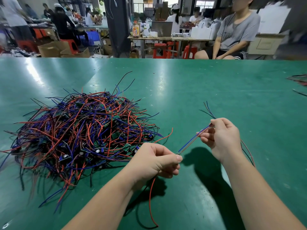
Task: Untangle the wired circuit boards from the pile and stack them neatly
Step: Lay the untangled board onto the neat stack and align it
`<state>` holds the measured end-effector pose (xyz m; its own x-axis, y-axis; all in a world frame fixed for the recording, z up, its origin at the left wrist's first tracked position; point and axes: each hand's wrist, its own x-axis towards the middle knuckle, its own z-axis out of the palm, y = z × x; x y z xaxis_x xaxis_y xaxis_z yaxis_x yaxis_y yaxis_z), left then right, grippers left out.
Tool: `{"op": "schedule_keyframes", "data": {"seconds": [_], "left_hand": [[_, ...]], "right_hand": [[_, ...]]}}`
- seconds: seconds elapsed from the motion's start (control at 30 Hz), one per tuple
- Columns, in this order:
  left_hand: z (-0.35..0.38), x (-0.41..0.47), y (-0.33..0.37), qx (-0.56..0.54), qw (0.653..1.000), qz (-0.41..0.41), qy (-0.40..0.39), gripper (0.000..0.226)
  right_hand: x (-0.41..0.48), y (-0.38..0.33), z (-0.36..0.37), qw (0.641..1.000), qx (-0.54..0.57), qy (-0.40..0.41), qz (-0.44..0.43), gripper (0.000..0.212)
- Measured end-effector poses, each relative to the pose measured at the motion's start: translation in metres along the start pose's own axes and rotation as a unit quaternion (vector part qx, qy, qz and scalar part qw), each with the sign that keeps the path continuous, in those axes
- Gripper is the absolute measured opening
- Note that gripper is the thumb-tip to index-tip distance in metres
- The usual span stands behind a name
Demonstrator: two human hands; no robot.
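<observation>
One tangled pile of wired circuit boards, too many to count, lies on the green counter, left of both hands. The left hand pinches one small board. Its two taut wires, one blue and one red, run to the right hand, which grips them.

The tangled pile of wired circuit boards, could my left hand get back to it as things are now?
Probably yes. The pile lies just left of the left hand, with bare green table between them, but that hand is pinching a small board it would have to release first.
</observation>
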<state>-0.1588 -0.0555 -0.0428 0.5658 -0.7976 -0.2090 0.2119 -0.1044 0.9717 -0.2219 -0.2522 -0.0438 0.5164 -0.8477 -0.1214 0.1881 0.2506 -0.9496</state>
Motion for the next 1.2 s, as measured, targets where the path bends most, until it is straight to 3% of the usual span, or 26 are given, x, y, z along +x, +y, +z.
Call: {"op": "schedule_keyframes", "data": {"seconds": [0.1, 0.23, 0.4, 0.5, 0.73, 0.97, 1.2], "left_hand": [[0.001, 0.0, -0.002, -0.004, 1.0, 0.007, 0.001, 0.016], [0.002, 0.001, -0.002, -0.035, 0.998, 0.026, 0.037, 0.016], [0.002, 0.002, 0.001, -0.076, 0.994, 0.047, 0.058, 0.017], [0.001, 0.002, 0.001, -0.086, 0.994, 0.049, 0.056, 0.022], [0.003, 0.003, -0.005, -0.038, 0.998, 0.022, 0.046, 0.016], [0.015, -0.003, -0.009, 0.013, 0.999, -0.025, -0.039, 0.022], [0.01, -0.004, -0.008, 0.038, 0.998, -0.037, -0.046, 0.027]], "right_hand": [[-0.002, 0.002, 0.002, 0.999, 0.02, -0.03, 0.036, 0.025], [-0.009, 0.004, 0.007, 0.969, 0.094, -0.164, 0.16, 0.051], [-0.036, 0.016, 0.015, 0.929, 0.019, -0.336, 0.153, 0.031], [-0.045, 0.016, 0.018, 0.92, -0.027, -0.367, 0.133, 0.028], [-0.045, 0.015, 0.022, 0.946, -0.069, -0.291, 0.122, 0.013], [-0.008, -0.001, -0.003, 0.99, 0.044, -0.073, 0.116, 0.01], [0.008, 0.007, -0.008, 0.996, 0.047, -0.01, 0.075, 0.012]]}}
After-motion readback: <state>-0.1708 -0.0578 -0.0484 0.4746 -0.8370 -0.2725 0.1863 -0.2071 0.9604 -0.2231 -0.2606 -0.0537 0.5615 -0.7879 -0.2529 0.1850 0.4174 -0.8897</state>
